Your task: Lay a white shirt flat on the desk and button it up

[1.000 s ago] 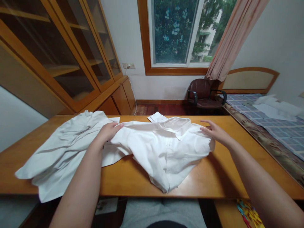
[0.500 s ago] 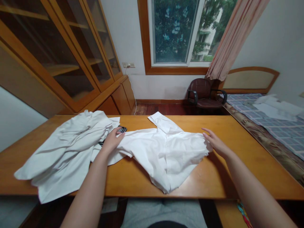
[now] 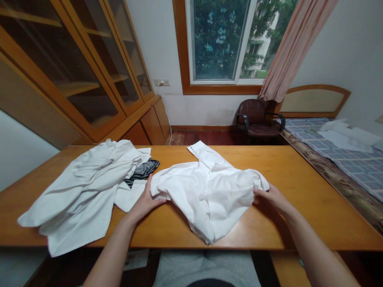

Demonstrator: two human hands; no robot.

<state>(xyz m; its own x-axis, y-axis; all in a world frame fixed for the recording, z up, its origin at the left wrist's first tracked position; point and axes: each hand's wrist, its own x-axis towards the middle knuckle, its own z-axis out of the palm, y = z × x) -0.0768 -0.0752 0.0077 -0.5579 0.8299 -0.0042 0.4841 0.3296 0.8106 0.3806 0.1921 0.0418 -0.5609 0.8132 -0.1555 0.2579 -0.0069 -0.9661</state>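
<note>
A white button-front shirt lies bunched on the wooden table in front of me, one folded part pointing to the far side. My left hand is around the shirt's left end, thumb along the near edge and a finger up the side; its other fingers are partly hidden. At the opposite end, my right hand grips the fabric between thumb and fingers, with some fingertips tucked out of sight. Left of my left hand lies a heap of white cloth, with a black-and-white striped fabric showing at its edge.
The wooden table runs across the view. Beyond it are a glass-door cabinet, a brown armchair and a bed with white papers or cloth on it. A pink curtain hangs by the window.
Both hands have moved from the shirt's upper corners down its sides toward me, and its two ends now look rounded inward. The striped fabric shows more fully.
</note>
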